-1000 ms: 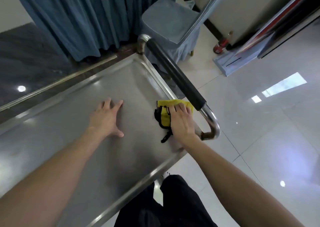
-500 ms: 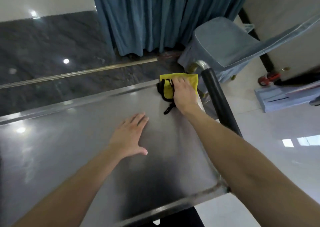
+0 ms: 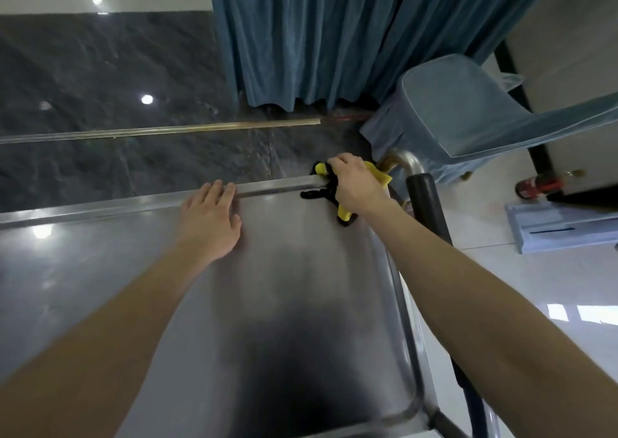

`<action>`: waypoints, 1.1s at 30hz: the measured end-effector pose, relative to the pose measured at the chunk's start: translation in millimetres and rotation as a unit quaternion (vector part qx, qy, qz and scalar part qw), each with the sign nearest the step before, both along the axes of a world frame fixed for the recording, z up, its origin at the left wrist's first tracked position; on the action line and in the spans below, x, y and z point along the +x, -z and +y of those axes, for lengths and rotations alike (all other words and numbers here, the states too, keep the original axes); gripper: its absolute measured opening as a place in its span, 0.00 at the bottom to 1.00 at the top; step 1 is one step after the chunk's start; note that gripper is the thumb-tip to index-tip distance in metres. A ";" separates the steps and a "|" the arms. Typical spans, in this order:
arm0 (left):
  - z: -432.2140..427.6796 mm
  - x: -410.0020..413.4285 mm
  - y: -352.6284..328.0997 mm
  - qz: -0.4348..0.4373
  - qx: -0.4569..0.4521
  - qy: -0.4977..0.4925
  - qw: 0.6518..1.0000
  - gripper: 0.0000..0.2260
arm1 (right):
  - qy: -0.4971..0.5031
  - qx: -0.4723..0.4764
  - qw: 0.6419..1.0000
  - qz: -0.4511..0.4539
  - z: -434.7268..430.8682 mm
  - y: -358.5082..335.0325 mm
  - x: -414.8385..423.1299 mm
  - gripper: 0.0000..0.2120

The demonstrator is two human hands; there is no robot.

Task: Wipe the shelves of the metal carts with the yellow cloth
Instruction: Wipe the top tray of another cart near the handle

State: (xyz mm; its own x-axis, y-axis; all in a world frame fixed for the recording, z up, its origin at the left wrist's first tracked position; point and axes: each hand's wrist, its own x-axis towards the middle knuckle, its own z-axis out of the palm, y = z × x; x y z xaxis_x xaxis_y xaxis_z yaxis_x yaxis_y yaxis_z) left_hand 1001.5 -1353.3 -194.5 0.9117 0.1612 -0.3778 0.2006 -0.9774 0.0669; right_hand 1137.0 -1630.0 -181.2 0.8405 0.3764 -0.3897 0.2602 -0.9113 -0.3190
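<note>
Right hand (image 3: pixel 359 186) gripping yellow cloth (image 3: pixel 380 175), mostly hidden beneath it, left hand (image 3: pixel 210 216) flat on cart shelf (image 3: pixel 301 287)

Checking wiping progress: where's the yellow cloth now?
In head view, the right hand grips the yellow cloth at the far right corner of the shelf, beside the handle.

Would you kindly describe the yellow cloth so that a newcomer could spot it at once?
Start at the big steel cart shelf and follow it to its far right corner, beside the black-sleeved handle. There the right hand grips the yellow cloth over the raised rim; it is the only bright yellow thing, black-trimmed.
</note>
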 end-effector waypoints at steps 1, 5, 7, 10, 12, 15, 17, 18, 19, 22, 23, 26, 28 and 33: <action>0.2 -0.5 0.2 0.004 0.001 -0.001 1.000 0.31 | -0.010 -0.003 0.999 0.035 6.9 -5.5 -0.1 0.35; 5.8 -0.5 -2.2 0.021 0.003 0.013 1.000 0.33 | -0.038 -0.068 0.987 0.138 6.4 -16.6 1.7 0.48; 6.8 0.6 -3.1 0.029 -0.002 0.012 1.000 0.34 | -0.068 -0.094 0.987 0.111 -1.2 -13.6 3.5 0.47; 5.9 0.4 -2.2 0.033 0.004 0.018 0.999 0.35 | -0.028 -0.045 0.999 0.006 -5.0 -3.4 14.4 0.37; 6.0 -1.2 -3.1 0.035 0.006 0.018 0.999 0.36 | -0.015 -0.027 1.000 -0.001 -1.7 -3.9 21.2 0.35; 15.4 1.6 -7.1 0.031 -0.001 0.036 0.999 0.35 | -0.034 -0.043 0.997 0.061 -4.6 -3.3 30.1 0.39; 30.8 2.8 -9.5 0.025 -0.003 0.021 0.999 0.33 | -0.034 -0.054 0.995 0.073 -9.7 -0.3 33.5 0.39; 41.4 0.9 -9.3 0.019 0.003 -0.007 1.000 0.32 | -0.040 -0.056 0.995 0.066 -11.7 2.0 33.8 0.38; 53.2 -2.5 -8.3 0.012 0.010 -0.038 0.999 0.31 | -0.050 -0.058 0.996 0.055 -11.2 4.3 33.2 0.37; 75.9 -17.5 -2.6 0.017 0.007 -0.049 0.999 0.31 | -0.076 -0.040 0.996 0.038 3.7 11.8 26.2 0.33; 77.8 -19.5 -1.0 0.020 0.003 -0.044 0.999 0.31 | -0.085 -0.036 0.995 0.033 15.6 13.0 22.6 0.32; 80.5 -16.7 -6.3 0.030 -0.012 -0.037 0.999 0.32 | -0.119 -0.028 0.992 0.039 63.5 16.9 10.9 0.29; 91.9 -19.5 -9.3 0.034 -0.027 -0.029 0.999 0.32 | -0.134 -0.033 0.990 0.041 97.0 20.4 0.1 0.28; 159.2 -55.3 -17.6 -0.003 0.017 -0.060 0.998 0.28 | -0.156 -0.036 0.987 0.016 177.8 28.7 -29.7 0.29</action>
